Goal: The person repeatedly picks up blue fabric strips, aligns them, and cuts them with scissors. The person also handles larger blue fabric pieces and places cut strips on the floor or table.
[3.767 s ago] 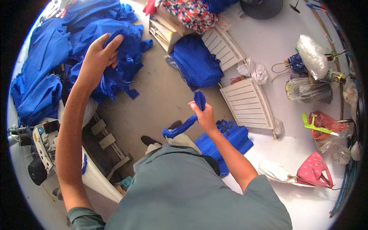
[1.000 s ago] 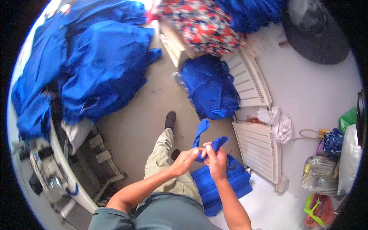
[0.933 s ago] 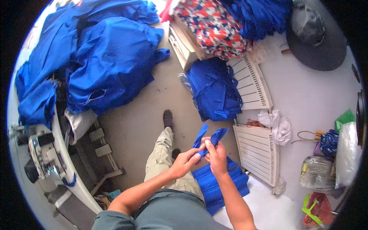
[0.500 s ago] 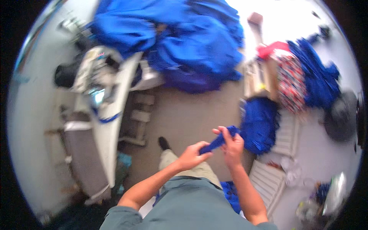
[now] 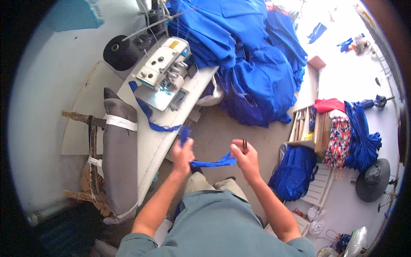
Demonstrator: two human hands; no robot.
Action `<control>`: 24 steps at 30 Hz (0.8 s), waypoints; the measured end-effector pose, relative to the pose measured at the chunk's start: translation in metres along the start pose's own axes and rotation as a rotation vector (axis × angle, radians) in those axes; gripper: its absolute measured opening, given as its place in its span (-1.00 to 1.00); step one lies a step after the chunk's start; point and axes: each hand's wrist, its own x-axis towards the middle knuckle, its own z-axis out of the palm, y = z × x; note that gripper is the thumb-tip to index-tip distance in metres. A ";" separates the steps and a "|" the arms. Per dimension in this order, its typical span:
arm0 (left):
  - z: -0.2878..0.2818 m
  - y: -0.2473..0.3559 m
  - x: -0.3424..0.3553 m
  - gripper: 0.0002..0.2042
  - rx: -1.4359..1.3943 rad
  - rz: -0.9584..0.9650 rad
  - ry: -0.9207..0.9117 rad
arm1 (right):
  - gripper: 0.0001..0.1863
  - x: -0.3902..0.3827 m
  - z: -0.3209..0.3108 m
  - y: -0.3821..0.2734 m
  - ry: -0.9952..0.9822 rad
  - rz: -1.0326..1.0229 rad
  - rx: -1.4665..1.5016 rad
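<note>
A narrow blue fabric strip (image 5: 209, 164) sags between my two hands in front of my body. My left hand (image 5: 183, 157) is closed on one part of it, and a loose blue end sticks up above the fist. The other end runs to my right hand (image 5: 247, 160), whose fingers are closed on it. Up from the right fingers points a small dark tool (image 5: 245, 145) with two thin tips, like thread snips or tweezers. Beyond my left hand, another blue strip (image 5: 150, 120) trails over the white sewing table (image 5: 160, 160) and its edge.
An overlock sewing machine (image 5: 165, 66) with its lamp lit stands on that table, by a black thread cone (image 5: 122, 52). A large blue cloth heap (image 5: 261, 81) lies ahead. At right are a blue bundle (image 5: 293, 171), an open box (image 5: 302, 124) and a dark hat (image 5: 372, 180). A grey padded board (image 5: 120, 162) is at left.
My view has turned left, bringing the machine and table closer to the middle. My hands have moved apart, and the strip between them hangs longer. The two-pointed tool now shows in my right hand.
</note>
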 end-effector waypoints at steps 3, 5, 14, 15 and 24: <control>-0.091 -0.008 0.105 -0.78 0.322 0.186 0.548 | -0.70 -0.009 0.005 0.002 -0.138 0.071 0.037; -0.150 -0.016 0.175 -0.61 0.708 0.334 0.938 | -0.71 -0.014 0.009 -0.002 -0.202 0.118 -0.005; -0.170 0.004 0.199 -0.66 1.004 0.097 0.769 | -0.67 -0.026 0.000 0.005 -0.152 0.197 -0.028; -0.154 0.010 0.182 -0.63 0.951 0.142 0.685 | -0.68 -0.023 0.000 0.006 -0.142 0.179 -0.024; -0.024 0.103 0.045 -0.83 0.112 0.053 -0.085 | -0.67 -0.013 -0.007 0.001 -0.292 0.108 0.012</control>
